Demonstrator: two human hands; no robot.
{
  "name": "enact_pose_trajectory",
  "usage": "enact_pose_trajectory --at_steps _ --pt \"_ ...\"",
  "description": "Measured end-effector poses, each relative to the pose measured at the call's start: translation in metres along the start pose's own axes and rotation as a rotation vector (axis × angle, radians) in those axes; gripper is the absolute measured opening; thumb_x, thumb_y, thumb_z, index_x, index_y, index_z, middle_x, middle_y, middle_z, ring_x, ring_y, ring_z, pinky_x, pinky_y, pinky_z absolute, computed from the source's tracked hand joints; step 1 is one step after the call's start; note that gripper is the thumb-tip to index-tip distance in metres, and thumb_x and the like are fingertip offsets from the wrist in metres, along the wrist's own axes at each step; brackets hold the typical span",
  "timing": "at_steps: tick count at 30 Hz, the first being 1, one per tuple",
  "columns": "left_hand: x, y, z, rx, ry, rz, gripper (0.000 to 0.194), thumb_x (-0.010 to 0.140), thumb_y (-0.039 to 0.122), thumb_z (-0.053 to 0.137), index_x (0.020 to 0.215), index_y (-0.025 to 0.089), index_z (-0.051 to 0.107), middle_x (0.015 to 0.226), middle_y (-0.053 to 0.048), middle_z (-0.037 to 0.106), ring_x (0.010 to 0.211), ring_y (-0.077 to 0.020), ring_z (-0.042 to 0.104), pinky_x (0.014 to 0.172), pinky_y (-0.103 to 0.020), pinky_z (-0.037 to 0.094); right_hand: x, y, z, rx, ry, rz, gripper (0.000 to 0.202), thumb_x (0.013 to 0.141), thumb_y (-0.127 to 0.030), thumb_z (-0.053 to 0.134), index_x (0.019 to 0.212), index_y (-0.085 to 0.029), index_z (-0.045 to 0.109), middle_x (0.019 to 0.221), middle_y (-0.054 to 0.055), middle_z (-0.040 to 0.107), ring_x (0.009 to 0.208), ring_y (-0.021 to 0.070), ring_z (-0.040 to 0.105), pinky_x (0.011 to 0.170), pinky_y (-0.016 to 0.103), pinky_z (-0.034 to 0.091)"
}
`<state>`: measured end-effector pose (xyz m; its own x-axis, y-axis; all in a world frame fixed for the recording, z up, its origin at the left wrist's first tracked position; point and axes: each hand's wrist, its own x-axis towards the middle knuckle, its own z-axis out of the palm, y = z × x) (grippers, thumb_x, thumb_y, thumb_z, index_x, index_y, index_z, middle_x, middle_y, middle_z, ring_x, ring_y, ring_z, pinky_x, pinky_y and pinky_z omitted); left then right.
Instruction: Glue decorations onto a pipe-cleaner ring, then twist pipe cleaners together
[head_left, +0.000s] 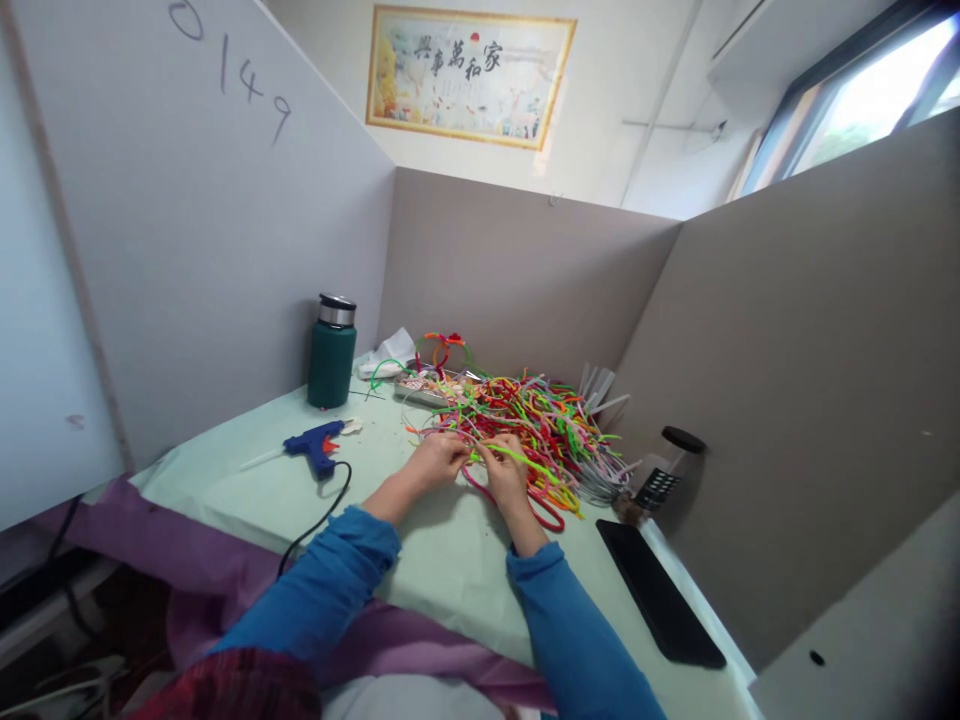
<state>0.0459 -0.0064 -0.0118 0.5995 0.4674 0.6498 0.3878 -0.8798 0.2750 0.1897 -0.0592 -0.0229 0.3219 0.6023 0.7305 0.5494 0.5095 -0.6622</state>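
My left hand (439, 460) and my right hand (508, 470) are close together at the near edge of a big tangled heap of coloured pipe cleaners (536, 415). A yellow-green pipe cleaner (536, 464) runs out from the pinched fingers of my right hand towards the right. The fingers of my left hand are pinched near its left end, but what lies between them is too small to make out. A red pipe cleaner (550, 520) curves on the table just below my right hand.
A blue glue gun (315, 447) with a black cord lies left. Behind it stands a green bottle (331, 355). A metal tray (420, 393) and white tissue (390, 352) sit at the back. A black phone-like slab (656, 590) and a dark-lidded jar (667, 478) are right. Partition walls (517, 265) enclose the table.
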Motion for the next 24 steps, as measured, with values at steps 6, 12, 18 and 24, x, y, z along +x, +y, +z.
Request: enact_pose_trajectory --at_steps 6,12,18,24 --pt "-0.001 0.002 0.001 -0.002 -0.095 -0.018 0.025 0.084 0.021 0.050 0.072 0.016 0.071 0.070 -0.005 0.065 0.063 -0.0124 0.054 0.061 -0.023 0.036 -0.002 -0.008 0.000 0.027 -0.072 -0.039 0.016 0.078 -0.031 0.061 0.069 -0.019 0.064 0.080 0.003 0.055 0.076 0.0161 0.054 0.069 0.029 0.043" --pt "0.001 -0.003 0.004 -0.149 -0.108 -0.272 0.020 0.077 0.023 0.054 0.081 0.017 0.073 0.063 -0.002 0.066 0.058 -0.0120 0.054 0.056 -0.021 0.035 -0.006 -0.009 0.005 0.030 -0.128 -0.049 0.012 0.078 -0.029 0.061 0.071 -0.020 0.065 0.080 0.002 0.055 0.074 0.0161 0.053 0.065 0.028 0.043" --pt "0.005 -0.017 0.010 -0.264 -0.009 -0.458 0.017 0.069 0.023 0.058 0.077 0.015 0.070 0.065 -0.001 0.065 0.061 -0.0125 0.055 0.055 -0.020 0.038 -0.008 -0.013 0.006 0.029 -0.159 -0.100 0.008 0.078 -0.026 0.062 0.073 -0.021 0.067 0.080 0.002 0.056 0.074 0.0162 0.054 0.068 0.030 0.044" --pt "0.009 -0.022 0.012 -0.450 0.077 -0.499 0.022 0.068 0.030 0.060 0.079 0.014 0.070 0.067 -0.002 0.065 0.064 -0.0130 0.056 0.057 -0.021 0.042 -0.006 -0.012 0.004 0.010 -0.132 -0.135 0.014 0.083 -0.027 0.057 0.077 -0.023 0.069 0.079 0.003 0.054 0.080 0.0174 0.055 0.072 0.031 0.045"
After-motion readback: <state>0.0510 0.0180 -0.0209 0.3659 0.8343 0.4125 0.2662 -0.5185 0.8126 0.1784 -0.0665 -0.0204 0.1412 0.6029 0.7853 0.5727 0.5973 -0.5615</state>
